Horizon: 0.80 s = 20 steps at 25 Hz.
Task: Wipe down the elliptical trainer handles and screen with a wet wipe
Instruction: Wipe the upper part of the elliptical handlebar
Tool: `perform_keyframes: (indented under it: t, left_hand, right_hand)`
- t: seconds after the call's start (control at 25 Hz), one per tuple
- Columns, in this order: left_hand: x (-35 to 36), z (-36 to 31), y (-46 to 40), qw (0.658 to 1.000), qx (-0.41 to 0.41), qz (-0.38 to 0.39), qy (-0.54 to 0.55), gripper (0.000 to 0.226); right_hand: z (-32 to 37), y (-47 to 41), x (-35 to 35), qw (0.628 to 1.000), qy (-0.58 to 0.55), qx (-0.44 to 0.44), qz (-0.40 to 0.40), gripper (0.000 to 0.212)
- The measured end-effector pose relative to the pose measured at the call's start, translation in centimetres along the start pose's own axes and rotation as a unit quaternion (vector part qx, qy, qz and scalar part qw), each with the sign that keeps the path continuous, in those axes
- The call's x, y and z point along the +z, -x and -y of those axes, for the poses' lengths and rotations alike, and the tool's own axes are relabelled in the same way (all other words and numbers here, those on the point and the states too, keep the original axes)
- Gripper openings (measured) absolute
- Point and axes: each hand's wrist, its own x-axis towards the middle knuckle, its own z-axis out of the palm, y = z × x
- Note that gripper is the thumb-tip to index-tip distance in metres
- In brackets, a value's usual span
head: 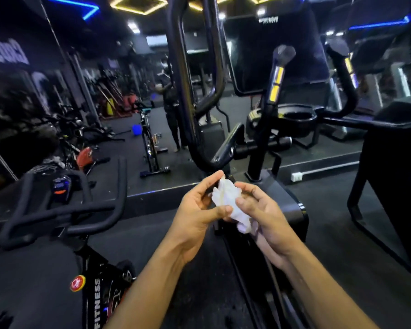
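Holding the crumpled white wet wipe [230, 205] between both hands, I pinch it with my left hand [195, 214] and cradle it in my curled right hand [263, 214]. Above and beyond my hands rise the elliptical's handles [277, 77] and dark screen [278, 48]; a spin bike [64, 210] stands left of my left hand.

White wet wipe [230, 205] — crumpled, below the black elliptical handles [277, 77].

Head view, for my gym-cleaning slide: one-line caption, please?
Both hands, left hand and right hand, hold a crumpled white wipe before the elliptical's handles.
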Motion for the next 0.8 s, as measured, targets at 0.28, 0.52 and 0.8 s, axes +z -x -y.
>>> perform_keyframes:
  t: [0.28,0.52,0.8]
  left_hand:
    - [-2.0,-3.9,-3.1,0.999,0.044,0.015,-0.001,0.084]
    - [-1.0,-6.4,-5.7,0.998,0.069,-0.010,-0.001,0.079]
    - [0.7,-7.6,-9.7,0.992,0.114,0.004,-0.059,0.074]
  right_hand:
    - [4.3,-4.1,3.5,0.999,-0.009,-0.040,-0.020,0.020]
    - [5.9,-7.0,5.9,0.987,-0.134,-0.055,-0.069,0.045]
    - [6.4,-8.1,7.7,0.983,-0.111,-0.098,-0.110,0.034]
